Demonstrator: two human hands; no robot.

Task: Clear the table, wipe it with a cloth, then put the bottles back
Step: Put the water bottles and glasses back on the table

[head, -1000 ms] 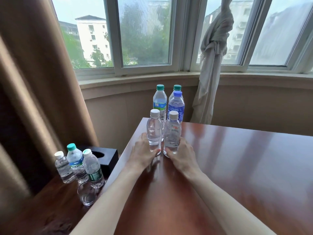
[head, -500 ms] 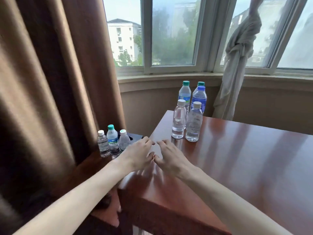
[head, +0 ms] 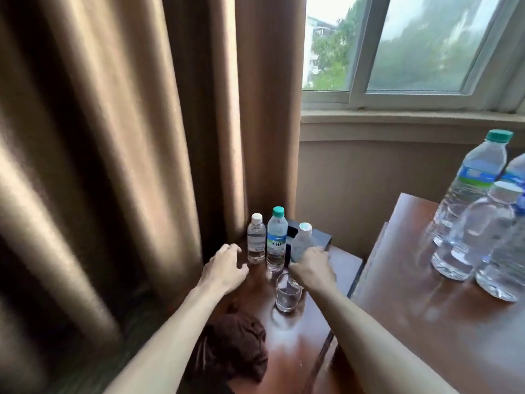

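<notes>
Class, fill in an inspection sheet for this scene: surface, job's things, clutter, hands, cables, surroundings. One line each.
Surface: glossy brown table; lower side table beside it.
Job's things: three bottles on the side table: white-capped bottle, green-capped bottle, tilted bottle. More bottles stand on the table. Dark brown cloth on the side table.
Clutter: drinking glass; black box.
Hands: left hand open near the white-capped bottle; right hand at the tilted bottle, grip unclear.
Cables: nothing seen.
Surroundings: brown curtain, window.

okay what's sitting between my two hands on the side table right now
In the head view, two upright bottles stand between the left hand and right hand: a white-capped bottle and a green-capped bottle. A drinking glass stands nearer, below the right hand.
</notes>
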